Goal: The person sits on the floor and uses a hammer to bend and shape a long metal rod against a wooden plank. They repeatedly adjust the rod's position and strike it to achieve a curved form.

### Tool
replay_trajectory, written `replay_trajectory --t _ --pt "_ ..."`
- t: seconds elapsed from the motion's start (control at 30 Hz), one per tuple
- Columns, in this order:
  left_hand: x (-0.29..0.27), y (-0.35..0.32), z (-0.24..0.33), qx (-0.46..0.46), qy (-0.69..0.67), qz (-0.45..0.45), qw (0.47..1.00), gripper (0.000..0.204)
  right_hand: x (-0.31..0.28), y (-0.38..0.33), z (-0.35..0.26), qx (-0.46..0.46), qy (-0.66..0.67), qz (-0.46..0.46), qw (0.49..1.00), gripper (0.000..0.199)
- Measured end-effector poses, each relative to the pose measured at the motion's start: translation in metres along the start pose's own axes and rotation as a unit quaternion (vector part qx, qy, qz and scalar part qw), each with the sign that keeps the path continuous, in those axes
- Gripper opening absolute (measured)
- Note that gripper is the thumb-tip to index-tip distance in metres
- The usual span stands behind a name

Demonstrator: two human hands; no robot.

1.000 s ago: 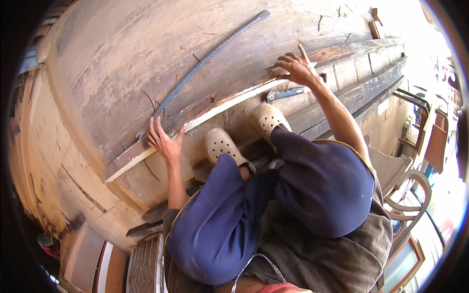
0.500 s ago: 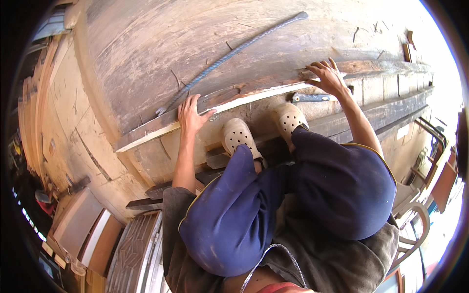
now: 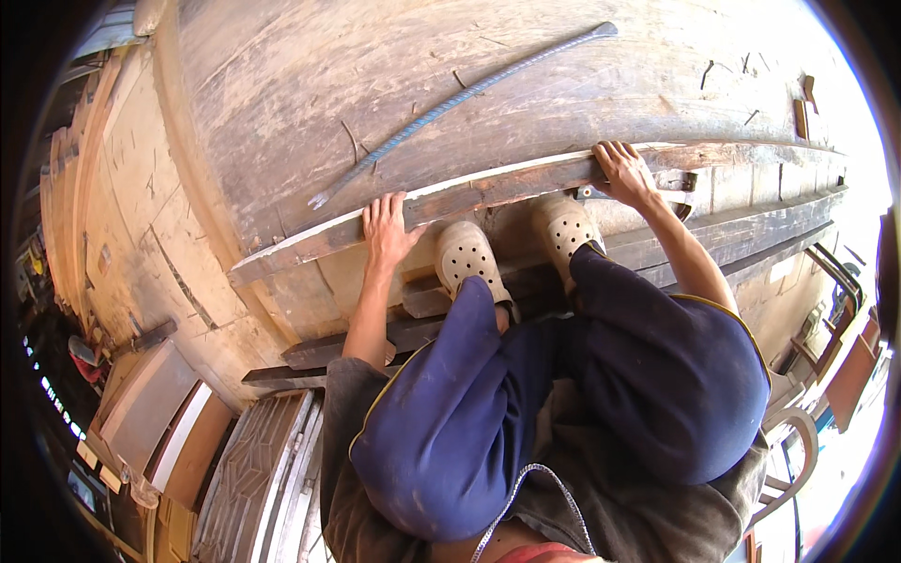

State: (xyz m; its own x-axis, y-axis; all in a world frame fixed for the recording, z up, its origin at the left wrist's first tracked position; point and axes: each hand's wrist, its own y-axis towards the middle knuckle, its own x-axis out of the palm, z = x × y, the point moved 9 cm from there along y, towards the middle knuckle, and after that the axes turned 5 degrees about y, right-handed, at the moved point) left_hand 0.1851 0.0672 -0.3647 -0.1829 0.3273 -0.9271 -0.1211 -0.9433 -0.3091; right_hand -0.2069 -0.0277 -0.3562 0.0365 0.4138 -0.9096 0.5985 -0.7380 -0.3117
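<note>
A long, rough wooden beam (image 3: 488, 190) runs across in front of my feet, a pale strip along its far edge. My left hand (image 3: 388, 228) grips its left part, fingers over the far edge and thumb on the near side. Farther right, my right hand (image 3: 626, 174) curls its fingers over the same beam. Beyond the beam lies a blue ribbed pry bar (image 3: 460, 98), flattened at one end and forked at the other. A tool (image 3: 584, 192) by my right shoe is mostly hidden under the beam and hand.
My pale clogs (image 3: 466, 255) stand just behind the beam. Bent nails (image 3: 354, 141) lie around the pry bar. Dark timbers (image 3: 732, 232) lie at the right and beneath me. Wooden panels (image 3: 155, 413) and a carved door (image 3: 249, 469) are at the lower left, a chair (image 3: 798, 450) at the right.
The beam has rolled over: its pale strip was on the near side and now lies along the far edge. Both hands have closed over it. The blue-handled tool has become mostly covered.
</note>
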Motion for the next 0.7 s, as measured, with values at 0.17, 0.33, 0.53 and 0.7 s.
replay_trajectory --t 0.17,0.33,0.53,0.7 --pt "-0.010 0.008 0.006 0.007 0.016 -0.019 1.000 0.069 0.007 0.003 0.005 0.016 0.012 -0.028 0.999 0.061" --pt "-0.024 0.012 0.006 0.023 0.006 -0.004 1.000 0.068 -0.003 0.008 0.007 0.039 0.009 -0.027 0.999 0.054" --pt "-0.049 0.029 0.003 0.047 -0.017 -0.007 0.999 0.073 -0.031 0.030 0.015 0.029 0.060 -0.107 0.992 0.047" --pt "-0.086 0.045 0.003 0.049 -0.006 0.044 0.998 0.069 -0.069 0.039 0.010 0.009 0.056 -0.026 0.998 0.048"
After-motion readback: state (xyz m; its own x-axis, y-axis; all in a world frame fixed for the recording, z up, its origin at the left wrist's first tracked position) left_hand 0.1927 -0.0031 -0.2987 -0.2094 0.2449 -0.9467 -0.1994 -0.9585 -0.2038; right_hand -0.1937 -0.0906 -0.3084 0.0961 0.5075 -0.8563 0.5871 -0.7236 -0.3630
